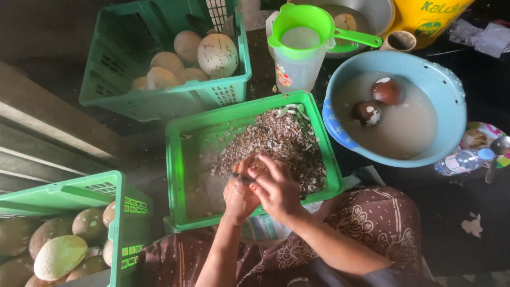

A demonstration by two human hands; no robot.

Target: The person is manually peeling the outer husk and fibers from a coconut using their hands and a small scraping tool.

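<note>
Together both hands (260, 190) clasp a rounded brown coconut (258, 165) over flaky shavings (281, 141).

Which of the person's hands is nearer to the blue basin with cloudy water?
Right. The right hand is closer to the blue basin; the left hand lies beyond it.

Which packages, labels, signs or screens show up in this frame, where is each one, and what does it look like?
Yellow container: top right corner, rounded, bright yellow with green printing on its side.
Clear plastic jug: top centre behind the middle green crate, see-through with a small red and yellow printed motif low on its side; a green strainer sits on top.
Small plastic bottle: right edge beside the blue basin, lying down, clear with a blue cap and a pale label.
No signs or screens.
</note>
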